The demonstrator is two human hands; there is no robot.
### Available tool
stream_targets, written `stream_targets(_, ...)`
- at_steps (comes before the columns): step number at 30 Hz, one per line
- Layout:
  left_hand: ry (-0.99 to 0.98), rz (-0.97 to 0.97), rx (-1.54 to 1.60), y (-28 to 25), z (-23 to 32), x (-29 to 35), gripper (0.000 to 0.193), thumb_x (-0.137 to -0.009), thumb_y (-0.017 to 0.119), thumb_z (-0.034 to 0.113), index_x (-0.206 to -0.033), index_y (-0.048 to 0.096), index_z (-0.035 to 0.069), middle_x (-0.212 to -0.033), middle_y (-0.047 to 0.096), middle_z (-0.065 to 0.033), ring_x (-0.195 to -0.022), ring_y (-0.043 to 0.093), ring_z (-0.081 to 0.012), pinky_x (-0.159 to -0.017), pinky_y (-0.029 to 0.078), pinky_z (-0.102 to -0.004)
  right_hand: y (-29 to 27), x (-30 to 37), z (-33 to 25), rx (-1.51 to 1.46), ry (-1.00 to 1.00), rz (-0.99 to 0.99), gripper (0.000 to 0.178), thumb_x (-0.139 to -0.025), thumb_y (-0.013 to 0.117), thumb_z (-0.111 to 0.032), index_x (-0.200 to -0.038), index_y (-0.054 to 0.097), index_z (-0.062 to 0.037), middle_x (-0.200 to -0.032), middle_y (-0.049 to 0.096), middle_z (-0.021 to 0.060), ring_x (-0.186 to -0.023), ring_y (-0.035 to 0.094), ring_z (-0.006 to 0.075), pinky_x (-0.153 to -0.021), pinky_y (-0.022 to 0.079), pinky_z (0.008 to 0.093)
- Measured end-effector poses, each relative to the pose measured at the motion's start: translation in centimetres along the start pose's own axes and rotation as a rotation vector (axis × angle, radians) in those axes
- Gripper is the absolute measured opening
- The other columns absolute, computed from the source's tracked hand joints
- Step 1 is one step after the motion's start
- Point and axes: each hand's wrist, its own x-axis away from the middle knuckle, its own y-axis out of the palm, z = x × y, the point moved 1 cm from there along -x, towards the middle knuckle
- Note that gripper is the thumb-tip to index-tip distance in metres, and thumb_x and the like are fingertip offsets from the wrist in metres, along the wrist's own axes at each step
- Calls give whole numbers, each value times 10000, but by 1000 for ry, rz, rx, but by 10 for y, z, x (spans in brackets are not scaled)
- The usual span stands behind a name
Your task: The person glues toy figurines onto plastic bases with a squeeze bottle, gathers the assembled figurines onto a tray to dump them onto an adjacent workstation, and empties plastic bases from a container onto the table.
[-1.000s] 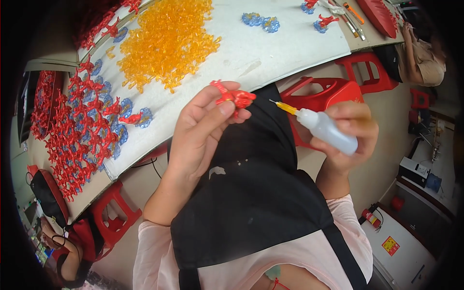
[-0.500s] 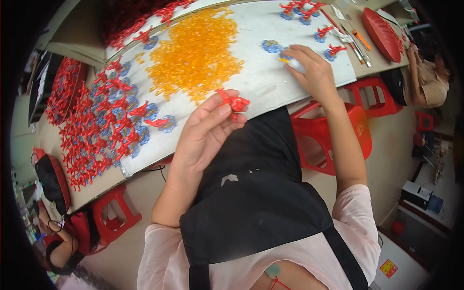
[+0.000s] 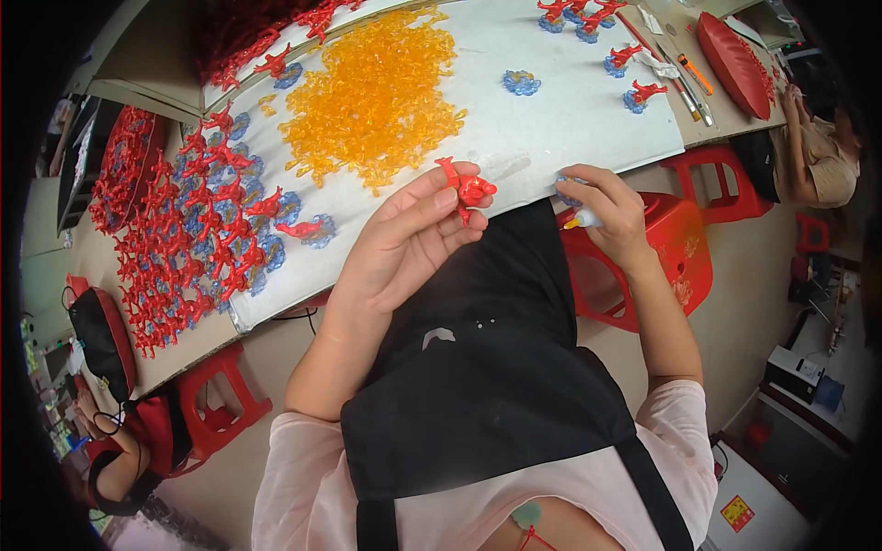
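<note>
My left hand (image 3: 404,230) is closed round a small glossy red plastic figurine (image 3: 475,190), pinched between thumb and fingers over the table's front edge. To its right, my right hand (image 3: 617,216) is curled round a small white squeeze bottle (image 3: 586,219) with a yellow tip that points toward the left hand. Its fingertips also hold a translucent blue flower-like base (image 3: 570,191), partly hidden by the fingers. The figurine and the blue base are apart. Another blue base (image 3: 521,83) lies alone on the white table covering (image 3: 514,129), beyond my hands.
A heap of clear orange pieces (image 3: 372,101) spreads across the middle. Many red figurines on blue bases (image 3: 202,230) crowd the left; several more (image 3: 643,95) stand far right. Beside them lie an orange cutter (image 3: 695,75) and a red tray (image 3: 730,69). Red stools (image 3: 666,253) stand below; other people sit at both sides.
My right hand has drawn back toward me from the far part of the table, bringing the bottle and a blue base. The left hand has shifted slightly right with the red figurine.
</note>
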Motion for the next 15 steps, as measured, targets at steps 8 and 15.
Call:
stream_targets(8,-78,-44,85,4,-8,-3,293,-861,479,132,-1117,457,-7,-980,568,-130,-795,567,-139,-744,467,-254,-8,5,-19,-468,261,195,273,-601,653,51,-862,611,-18,-872,594,86,-737,582,221,-645,465,287)
stream_targets(15,-91,-40,18,7,-12,-5,268,-864,471,137,-1093,475,-3,-970,576,-137,-734,555,-115,-694,462,-223,-22,-2,-44,-664,287,143,223,-629,669,49,-839,622,-8,-794,607,95,-725,567,184,-633,438,257)
